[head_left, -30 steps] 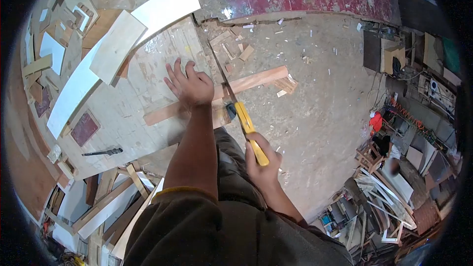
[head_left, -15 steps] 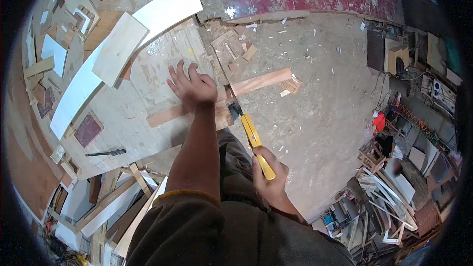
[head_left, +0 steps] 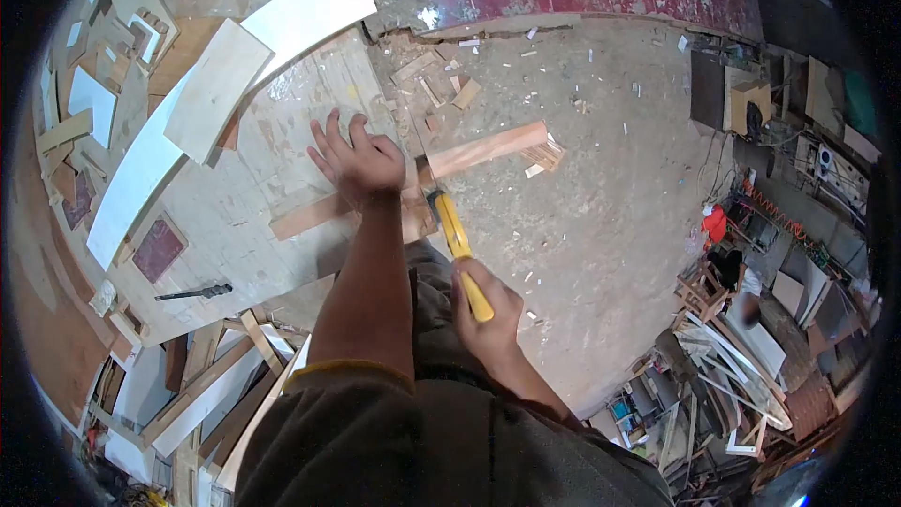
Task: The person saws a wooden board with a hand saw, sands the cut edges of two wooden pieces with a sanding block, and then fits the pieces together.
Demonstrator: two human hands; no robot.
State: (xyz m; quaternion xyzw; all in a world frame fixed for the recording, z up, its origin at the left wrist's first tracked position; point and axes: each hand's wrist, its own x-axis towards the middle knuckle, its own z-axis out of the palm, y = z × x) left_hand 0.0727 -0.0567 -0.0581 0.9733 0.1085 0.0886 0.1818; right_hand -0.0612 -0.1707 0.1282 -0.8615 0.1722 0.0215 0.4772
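My right hand [head_left: 490,305] is wrapped round the yellow handle of a saw [head_left: 453,230], whose thin blade reaches up across a wooden strip [head_left: 488,149] at the table's edge. The strip lies slantwise, partly on the worktable [head_left: 253,258] and partly out over the floor. Above the strip on the table side is my left hand [head_left: 359,158], fingers spread and raised, its wrist over the wood. Whether the heel of that hand presses on the strip cannot be made out.
A curved white panel [head_left: 141,174] lies on the table under a pale board [head_left: 219,89]. Near the left edge are a dark tool [head_left: 194,292] and a reddish square [head_left: 160,249]. Offcuts [head_left: 465,94] litter the floor. Another person [head_left: 741,284] is far right, beside piled wood.
My right hand and the saw have moved up and left, with the handle now closer to the strip. My left hand keeps its pose. The whole view has shifted slightly.
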